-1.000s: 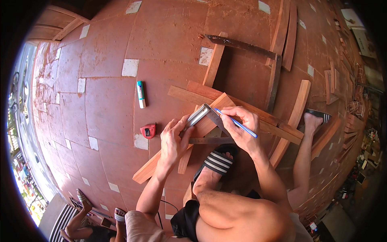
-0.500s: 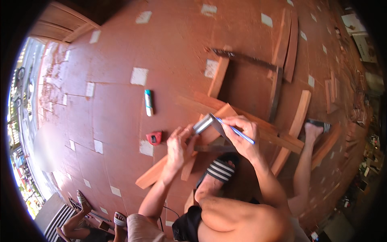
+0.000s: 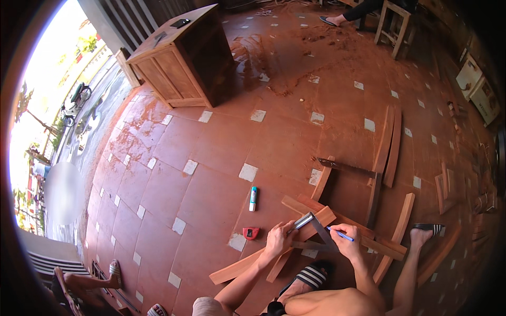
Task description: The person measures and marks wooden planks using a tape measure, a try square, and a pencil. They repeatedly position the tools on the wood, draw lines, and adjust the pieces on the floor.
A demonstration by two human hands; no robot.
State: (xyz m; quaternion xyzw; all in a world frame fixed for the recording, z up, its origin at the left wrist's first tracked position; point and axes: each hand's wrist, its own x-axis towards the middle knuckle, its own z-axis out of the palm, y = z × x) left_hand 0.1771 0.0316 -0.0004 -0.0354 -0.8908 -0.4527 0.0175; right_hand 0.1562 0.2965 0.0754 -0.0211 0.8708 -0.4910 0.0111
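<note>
My left hand [image 3: 278,239] is closed around the silver stock of a try square [image 3: 303,221], holding it to the edge of a reddish wooden bar [image 3: 237,269]. The square's dark blade points down and right across the wood. My right hand [image 3: 349,245] pinches a blue pen [image 3: 341,234], its tip beside the blade. Whether the tip touches the wood I cannot tell. Under the worked bar, other wooden pieces [image 3: 387,246] lie crossed. Left of it are a red tape measure [image 3: 251,233] and a white tube with a teal cap [image 3: 253,199].
Dark narrow strips [image 3: 345,167] and long boards [image 3: 383,145] lie beyond my hands on the tiled floor. A wooden cabinet [image 3: 174,73] stands far left. Another person's leg [image 3: 89,282] shows at lower left, and a person sits by a wooden stool [image 3: 392,29] at the far right.
The view has tilted up, so my hands and the wood appear lower and farther right, and the whole cabinet shows. Both hands keep their grip on the try square and pen.
</note>
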